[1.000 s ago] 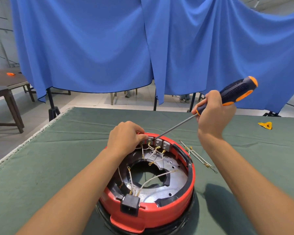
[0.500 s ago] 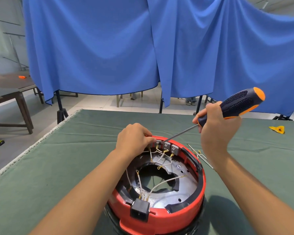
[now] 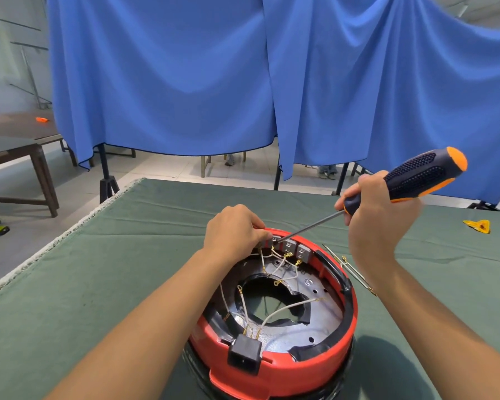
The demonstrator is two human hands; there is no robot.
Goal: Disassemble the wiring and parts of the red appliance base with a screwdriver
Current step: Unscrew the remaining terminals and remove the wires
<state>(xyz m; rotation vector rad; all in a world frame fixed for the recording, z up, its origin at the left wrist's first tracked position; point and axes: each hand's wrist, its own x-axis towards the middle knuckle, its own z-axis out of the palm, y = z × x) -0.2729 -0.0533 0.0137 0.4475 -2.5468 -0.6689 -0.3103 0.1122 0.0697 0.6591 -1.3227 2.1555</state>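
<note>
Red appliance base (image 3: 274, 368) sits on the green-covered table (image 3: 98, 284) directly below both hands, its open top showing a metal plate, white wires and a row of three grey terminal blocks at the far rim. The right hand (image 3: 378, 223) is wrapped around the screwdriver (image 3: 410, 180) low on its black and orange handle, near where the shaft begins, and the shaft slants down and to the left from that hand so the tip lands at the first grey terminal block (image 3: 274, 241). The left hand (image 3: 234, 232) has its fingers curled and pinched right beside that tip, gripping the far rim or the block itself; which of the two I cannot tell, since the fingers hide the contact. The main risk lies in that closeness: the blade enters at a shallow slant, so if it rides out of the screw head or slot it would likely skid straight into the left fingertips. A slip could also chew the screw head, or catch the thin white wires (image 3: 283, 310) with gold connectors that fan out just below the blocks and tear one loose. Gripping so low on the handle probably limits downward pressure, which makes riding out more likely. Outward from the right wrist, loose gold-tipped wires (image 3: 344, 262) lie on the table just beside the base, where a forearm could sweep them away.
</note>
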